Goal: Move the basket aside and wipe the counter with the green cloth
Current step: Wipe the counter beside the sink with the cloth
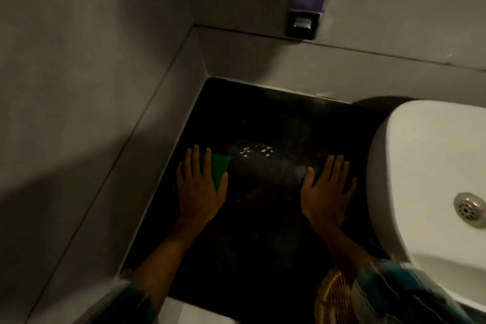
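Observation:
A dark stone counter (276, 118) fills the corner between two grey walls. My left hand (200, 187) lies flat, fingers spread, on the green cloth (220, 166), pressing it to the counter near the left wall. My right hand (327, 189) rests flat on the bare counter beside the basin, holding nothing. A woven wicker basket (332, 297) shows at the counter's front edge, under my right forearm, partly hidden by my sleeve. Small shiny droplets (256, 151) glint on the counter between my hands.
A white basin (420, 160) with a metal drain (469, 208) stands at the right. A soap dispenser (305, 21) hangs on the back wall above the counter. Grey walls close in the counter at the left and the back.

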Available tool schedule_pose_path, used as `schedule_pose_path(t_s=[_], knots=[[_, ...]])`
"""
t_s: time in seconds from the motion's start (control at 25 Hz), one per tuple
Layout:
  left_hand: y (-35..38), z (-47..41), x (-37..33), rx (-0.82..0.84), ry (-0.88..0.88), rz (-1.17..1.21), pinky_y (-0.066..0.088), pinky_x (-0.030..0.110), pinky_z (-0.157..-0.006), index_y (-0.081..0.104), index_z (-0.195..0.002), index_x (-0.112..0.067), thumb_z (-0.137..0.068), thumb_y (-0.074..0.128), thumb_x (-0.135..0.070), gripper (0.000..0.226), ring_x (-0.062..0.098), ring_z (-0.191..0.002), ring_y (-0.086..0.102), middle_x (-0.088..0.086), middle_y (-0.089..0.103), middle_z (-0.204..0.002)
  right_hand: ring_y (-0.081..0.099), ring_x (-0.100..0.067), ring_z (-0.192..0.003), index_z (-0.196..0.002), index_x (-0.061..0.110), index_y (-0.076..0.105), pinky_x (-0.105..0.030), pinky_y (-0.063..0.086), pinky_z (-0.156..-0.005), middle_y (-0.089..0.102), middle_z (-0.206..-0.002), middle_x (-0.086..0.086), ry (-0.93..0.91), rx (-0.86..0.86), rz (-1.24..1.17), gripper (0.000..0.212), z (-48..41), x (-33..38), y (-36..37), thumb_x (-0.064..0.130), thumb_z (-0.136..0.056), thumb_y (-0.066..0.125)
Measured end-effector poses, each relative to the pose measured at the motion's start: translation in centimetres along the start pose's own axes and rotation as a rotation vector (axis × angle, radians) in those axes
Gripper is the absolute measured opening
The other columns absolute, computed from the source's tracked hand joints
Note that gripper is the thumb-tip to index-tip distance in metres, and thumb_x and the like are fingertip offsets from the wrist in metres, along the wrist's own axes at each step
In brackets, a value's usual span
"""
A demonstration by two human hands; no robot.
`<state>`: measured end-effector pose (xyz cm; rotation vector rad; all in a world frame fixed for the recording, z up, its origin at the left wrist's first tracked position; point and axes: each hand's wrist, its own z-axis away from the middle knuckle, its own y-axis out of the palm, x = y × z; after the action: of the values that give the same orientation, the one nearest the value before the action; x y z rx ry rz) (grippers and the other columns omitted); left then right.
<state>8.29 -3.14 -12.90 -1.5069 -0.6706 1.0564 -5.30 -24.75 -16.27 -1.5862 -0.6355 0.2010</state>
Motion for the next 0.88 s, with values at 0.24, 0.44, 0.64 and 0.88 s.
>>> schedule_pose_path(t_s=[0.24, 0.44, 0.64, 0.88], knots=[[2.6, -9.0, -11.2, 0.074, 0.204, -0.044, 0.013, 0.054, -0.117, 0.023, -0.149, -0.022, -0.092, 0.033, -0.049, 0.063, 0.032, -0.148, 0.010, 0.016, 0.020, -0.159, 0.032, -0.032, -0.143, -0.142, 0.005, 0.040, -0.055, 0.023, -0.113, 0.039, -0.152, -0.016, -0.016, 0.008, 0.008, 0.056, -0.1, 0.4, -0.5, 0.038, -0.097, 0.037], [2.6, 0.7, -7.1, 0.117, 0.526, -0.102, 0.022, 0.049, -0.117, 0.032, -0.144, -0.032, -0.090, 0.035, -0.052, 0.058, 0.026, -0.148, 0.017, 0.007, 0.029, -0.157, 0.031, -0.030, -0.144, -0.143, 0.006, 0.040, -0.055, 0.023, -0.114, 0.038, -0.153, -0.014, -0.007, 0.016, 0.007, 0.053, 0.0, 0.4, -0.7, 0.033, -0.098, 0.032], [0.6, 2.7, 0.6, 0.065, 0.345, -0.152, 0.027, 0.049, -0.115, 0.032, -0.145, -0.028, -0.091, 0.034, -0.057, 0.062, 0.028, -0.147, 0.021, 0.008, 0.029, -0.157, 0.031, -0.030, -0.144, -0.143, 0.007, 0.039, -0.055, 0.024, -0.114, 0.038, -0.153, -0.014, -0.004, 0.007, 0.024, 0.053, 0.0, 0.4, -0.8, 0.034, -0.099, 0.030], [0.5, -10.4, -1.5, 0.036, 0.135, -0.095, 0.018, 0.056, -0.116, 0.034, -0.145, -0.020, -0.093, 0.034, -0.052, 0.061, 0.036, -0.146, 0.016, 0.018, 0.027, -0.156, 0.029, -0.030, -0.145, -0.144, 0.007, 0.038, -0.054, 0.022, -0.114, 0.036, -0.154, -0.014, 0.016, 0.020, 0.048, 0.053, -0.1, 0.5, -0.8, 0.034, -0.098, 0.031]])
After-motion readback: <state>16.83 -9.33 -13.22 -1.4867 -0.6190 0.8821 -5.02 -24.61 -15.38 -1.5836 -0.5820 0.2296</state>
